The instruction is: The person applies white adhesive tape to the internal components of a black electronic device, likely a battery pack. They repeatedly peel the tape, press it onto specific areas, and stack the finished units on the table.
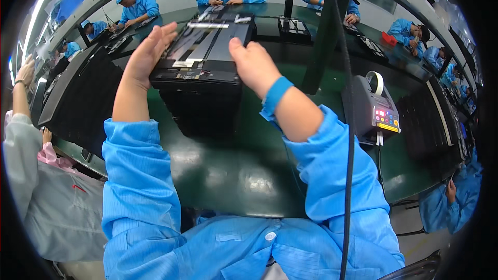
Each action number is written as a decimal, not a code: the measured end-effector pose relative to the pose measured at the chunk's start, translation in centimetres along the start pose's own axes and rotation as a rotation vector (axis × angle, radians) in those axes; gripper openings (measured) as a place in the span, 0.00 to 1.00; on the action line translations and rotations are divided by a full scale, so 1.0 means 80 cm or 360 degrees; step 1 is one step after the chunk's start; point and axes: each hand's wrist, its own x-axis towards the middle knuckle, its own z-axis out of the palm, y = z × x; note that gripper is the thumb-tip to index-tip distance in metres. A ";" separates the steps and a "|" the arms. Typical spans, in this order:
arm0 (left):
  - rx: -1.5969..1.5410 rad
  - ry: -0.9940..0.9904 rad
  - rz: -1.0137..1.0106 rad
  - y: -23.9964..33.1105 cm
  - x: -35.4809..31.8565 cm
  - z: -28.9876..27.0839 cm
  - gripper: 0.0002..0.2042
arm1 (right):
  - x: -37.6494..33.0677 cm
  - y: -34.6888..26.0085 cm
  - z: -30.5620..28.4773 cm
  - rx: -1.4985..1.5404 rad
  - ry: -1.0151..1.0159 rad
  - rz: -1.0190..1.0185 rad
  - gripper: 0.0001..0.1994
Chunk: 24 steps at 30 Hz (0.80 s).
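Observation:
A black tray (220,72) holding an opened tablet (207,46), with grey battery panels and a small circuit board showing, tops a tall dark stack (202,106) on the bench. My left hand (145,57) is at the tray's left edge, fingers stretched out and pointing away from me. On the opposite side my right hand (255,66) grips the tray's right edge, thumb uppermost; its other fingers are partly hidden. A blue band circles my right wrist.
A tape dispenser (371,109) with a lit panel stands right of a dark post (322,36) and hanging cable. Black tray stacks (78,103) rise at left and right of the green bench (233,176). Several co-workers in blue sit around; another person's arm (23,88) is at far left.

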 end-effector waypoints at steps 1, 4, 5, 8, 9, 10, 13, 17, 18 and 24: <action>-0.0038 0.0050 -0.0116 -0.012 0.000 -0.007 0.39 | 0.013 0.009 0.021 -0.0099 -0.0031 0.0010 0.34; 0.0091 0.0001 -0.0100 -0.048 0.023 -0.029 0.37 | 0.014 0.031 0.018 0.0047 -0.0038 0.0013 0.33; 0.0035 -0.0027 -0.0069 -0.050 0.023 -0.037 0.35 | 0.002 0.032 0.007 0.0046 -0.0081 -0.0004 0.33; 0.0249 0.0347 0.0227 -0.035 -0.014 -0.011 0.27 | -0.074 0.022 -0.046 0.0159 -0.0212 -0.0165 0.34; 0.0458 0.0420 0.0400 -0.025 -0.022 0.012 0.26 | -0.109 0.032 -0.066 0.0286 -0.0151 -0.0203 0.30; 0.0619 0.0406 0.0591 -0.007 -0.041 0.039 0.22 | -0.145 0.038 -0.090 0.0158 -0.0129 -0.0258 0.28; 0.0678 -0.0032 0.0872 0.018 -0.096 0.124 0.22 | -0.226 0.060 -0.166 -0.0027 0.0173 -0.0616 0.21; 0.0624 -0.1048 0.0869 0.006 -0.105 0.237 0.16 | -0.315 0.127 -0.252 -0.0025 0.1329 -0.0200 0.09; 0.0612 -0.1230 0.0886 -0.006 -0.104 0.262 0.13 | -0.334 0.149 -0.277 -0.0082 0.1594 -0.0057 0.09; 0.0263 -0.2033 0.0286 -0.069 -0.097 0.420 0.09 | -0.435 0.316 -0.474 0.0000 0.2270 0.0341 0.16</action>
